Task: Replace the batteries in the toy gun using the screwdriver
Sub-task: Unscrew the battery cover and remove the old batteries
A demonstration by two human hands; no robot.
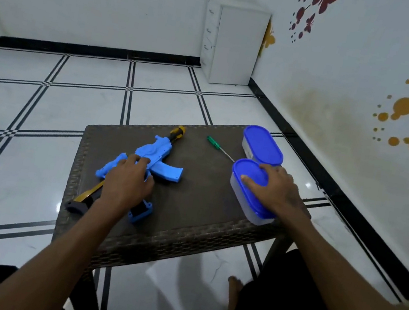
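Note:
A blue toy gun with a yellow-and-black muzzle and stock lies on the left half of the brown wicker table. My left hand lies over its middle, fingers curled around the body. A green-handled screwdriver lies further back, near the table's centre. My right hand rests with fingers spread on the blue lid of the near container at the table's right edge. What is inside the container is hidden.
A second blue-lidded container stands just behind the first, at the far right corner. A white drawer cabinet stands in the room's corner on the tiled floor. The wall runs close along the table's right side.

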